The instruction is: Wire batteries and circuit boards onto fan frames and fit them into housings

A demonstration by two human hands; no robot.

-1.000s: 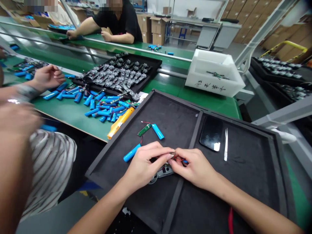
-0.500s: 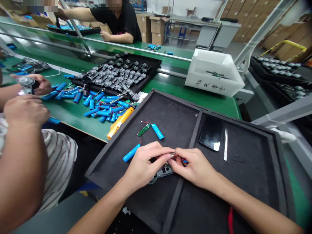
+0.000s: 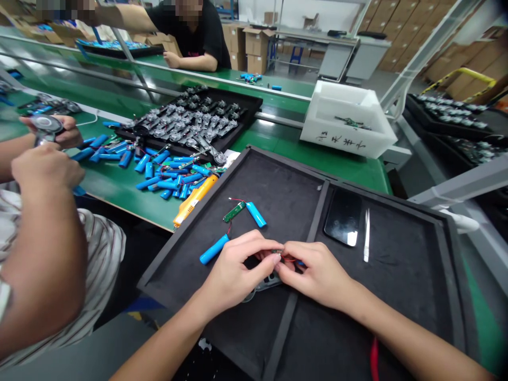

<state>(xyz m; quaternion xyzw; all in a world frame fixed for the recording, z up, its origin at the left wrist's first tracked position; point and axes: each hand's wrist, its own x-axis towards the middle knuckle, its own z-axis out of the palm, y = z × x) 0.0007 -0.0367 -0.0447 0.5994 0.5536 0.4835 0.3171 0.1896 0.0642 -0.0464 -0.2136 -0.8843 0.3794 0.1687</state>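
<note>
Left forearm [image 3: 174, 330] bare, running up from the left of the tray divider [image 3: 280, 341]; right forearm [image 3: 397, 323] bare, angling in from its right. Left hand [image 3: 240, 270] left of divider, thumb and index finger pinched together. Right hand [image 3: 317, 270] across divider, fingers bent, thumb beneath. Fingertips of both close together just left of divider.

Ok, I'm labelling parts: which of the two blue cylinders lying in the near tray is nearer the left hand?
The lower cylinder, beside the left hand; the upper cylinder lies farther up the tray.
</note>
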